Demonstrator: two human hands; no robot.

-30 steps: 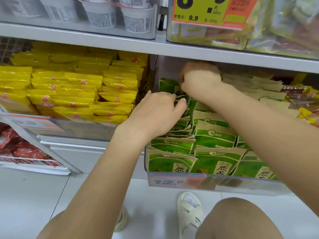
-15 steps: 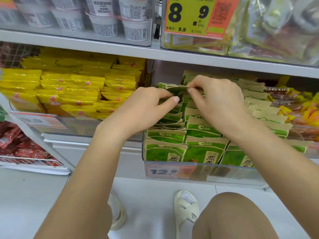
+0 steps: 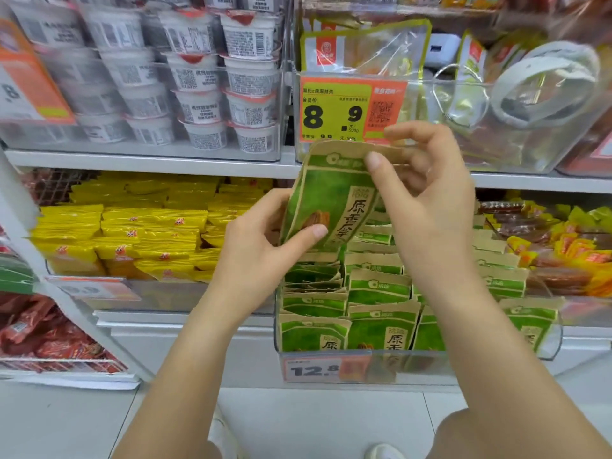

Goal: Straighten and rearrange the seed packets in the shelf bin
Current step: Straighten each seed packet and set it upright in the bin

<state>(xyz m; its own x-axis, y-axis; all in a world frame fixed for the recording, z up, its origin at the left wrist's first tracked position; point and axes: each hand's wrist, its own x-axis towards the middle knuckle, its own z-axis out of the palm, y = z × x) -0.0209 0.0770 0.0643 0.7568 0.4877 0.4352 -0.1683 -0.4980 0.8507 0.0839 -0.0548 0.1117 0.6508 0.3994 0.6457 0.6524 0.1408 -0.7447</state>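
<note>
The person held one green seed packet up in the air, lifted clear of the shelf bin and tilted a little off upright. The left hand gripped its lower edge, thumb across the front and the other fingers curled behind. The right hand pinched its brown top edge, thumb in front and fingers folded over the back. Below both hands, the remaining packets stood in rows in the clear bin, some leaning and uneven, most so in the row beneath the left hand.

The chief risk seemed to lie in putting the packet back. The rows under the fingers looked tightly packed, so pushing it down into a narrow gap could have bent its top or knocked neighbours further askew. The packet also looked soft and already bowed between the two grips; a harder squeeze might have creased it. A loose pinch at the top could have let it slip into the bin at an angle.

The right forearm covered part of the rows on that side, and the fingers behind the packet were hidden. The back of the bin lay behind the raised packet and both hands. Motion blur softened the shelf above.
</note>
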